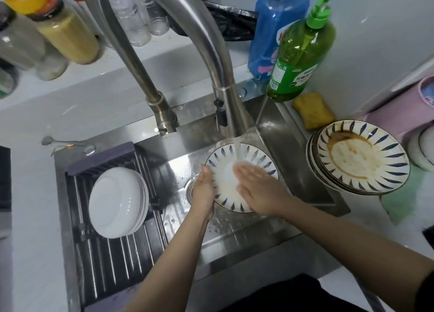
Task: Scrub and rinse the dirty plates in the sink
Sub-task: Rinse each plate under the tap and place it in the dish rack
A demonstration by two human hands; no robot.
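Two hands work on one blue-patterned plate (244, 158) held tilted over the steel sink (272, 128), centre of frame. Left hand (203, 190): grips the plate's left rim, fingers curled round the edge, thumb toward the face. Right hand (257, 189): lies flat on the plate's white centre, fingers straight and together, palm down. Water stream (236, 153) from the pull-down faucet (220, 77) lands on the plate just above the right fingertips; the plate face looks wet and pale.

Right of frame, on the counter just beside the sink edge: stack of dirty plates (361, 154), same blue pattern, top one smeared with brown residue. Above that stack: yellow sponge (313, 111), lying just below the green dish-soap pump bottle (303, 51). Blue bottle (277, 27) stands behind the green one.

Left half of sink: dark drying rack (112, 248) across the basin, carrying a stack of white plates (117, 201) turned bottom up, leaning.

Upper left of frame: jars and clear bottles on the counter, including a yellow-lidded jar (61, 27). Small metal spoon (50, 140) lies on the counter just left of the sink corner.
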